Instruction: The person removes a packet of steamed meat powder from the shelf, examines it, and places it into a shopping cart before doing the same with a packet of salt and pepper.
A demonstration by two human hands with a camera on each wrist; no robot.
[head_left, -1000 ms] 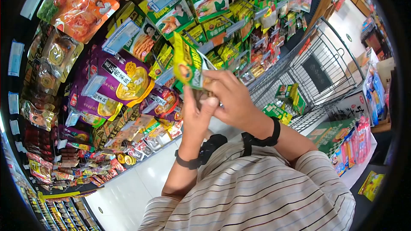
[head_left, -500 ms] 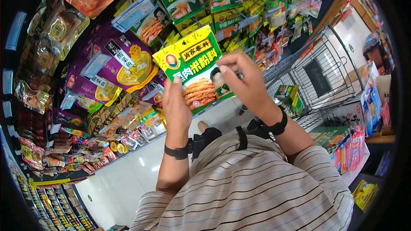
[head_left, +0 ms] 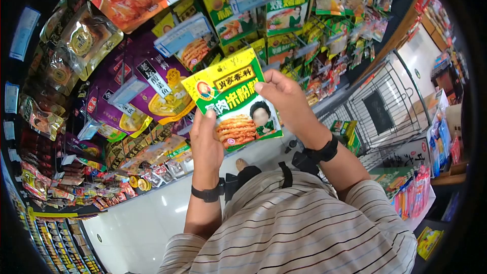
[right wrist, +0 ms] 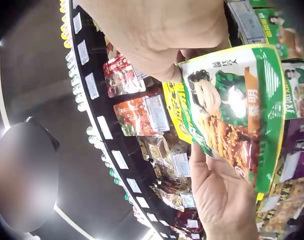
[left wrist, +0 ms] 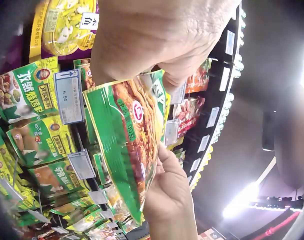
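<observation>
A green and yellow seasoning packet (head_left: 238, 109) is held up in front of the body, its printed front with a picture of sliced meat facing the head camera. My left hand (head_left: 207, 142) grips its lower left edge, thumb on the front. At the upper right edge, my right hand (head_left: 290, 102) pinches it with the thumb in front and fingers behind. In the left wrist view the left hand (left wrist: 162, 40) looms over the packet (left wrist: 127, 135). The right wrist view has the right hand (right wrist: 162, 35) at the packet's (right wrist: 232, 115) edge.
Hanging shelves carry similar green packets (head_left: 286, 12), purple soup packets (head_left: 160, 83) and an orange pouch (head_left: 134, 0), with price tags (head_left: 185, 35) sticking out. A wire shopping cart (head_left: 378, 111) stands to the right with green packets inside. Pink goods (head_left: 413, 193) are beside it.
The packet was tilted nearly edge-on with both hands close together; it has turned to face the head camera, and the hands have spread to its opposite edges. The head view has shifted slightly.
</observation>
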